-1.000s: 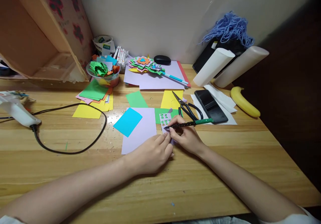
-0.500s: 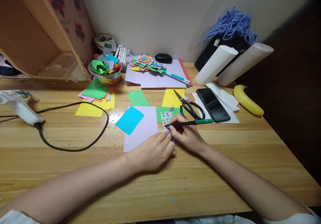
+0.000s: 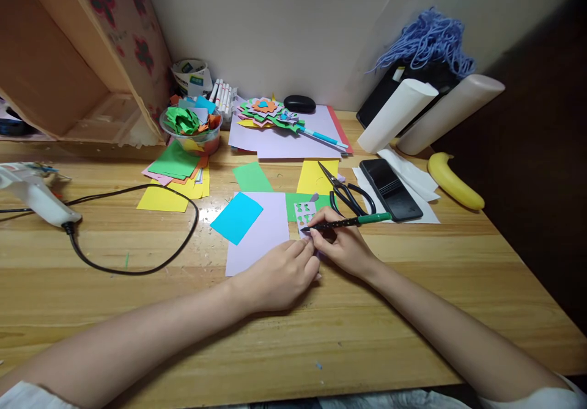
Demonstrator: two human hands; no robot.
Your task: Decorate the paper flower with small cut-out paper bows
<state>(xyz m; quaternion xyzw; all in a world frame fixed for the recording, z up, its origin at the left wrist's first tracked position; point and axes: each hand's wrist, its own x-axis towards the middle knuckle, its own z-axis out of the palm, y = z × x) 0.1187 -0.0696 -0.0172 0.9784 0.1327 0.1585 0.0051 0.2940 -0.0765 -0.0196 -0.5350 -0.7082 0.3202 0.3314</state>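
Note:
My right hand (image 3: pixel 342 244) is closed around a black, dotted pen (image 3: pixel 342 222) with a green end. Its tip rests on a small lilac paper strip with cut-out holes (image 3: pixel 303 213), green showing through them. Curled fingers of my left hand (image 3: pixel 287 271) press the strip's lower end, which they partly hide. Under the strip's upper part lies a green sheet (image 3: pixel 292 204). Left of it, a larger lilac sheet (image 3: pixel 270 238) reaches under my left hand, with a blue paper piece (image 3: pixel 237 218) on top. Black-handled scissors (image 3: pixel 346 195) lie just beyond my right hand.
A phone (image 3: pixel 389 189) on white tissue and a banana (image 3: pixel 455 181) lie right. Left are a glue gun (image 3: pixel 41 195) with looping black cable and stacked coloured paper (image 3: pixel 174 161). Behind stand a tub of paper scraps (image 3: pixel 192 128), a layered paper flower (image 3: pixel 266 112) and white rolls (image 3: pixel 397 115).
The view has tilted very slightly. Both hands, the pen and the strip stay practically where they were.

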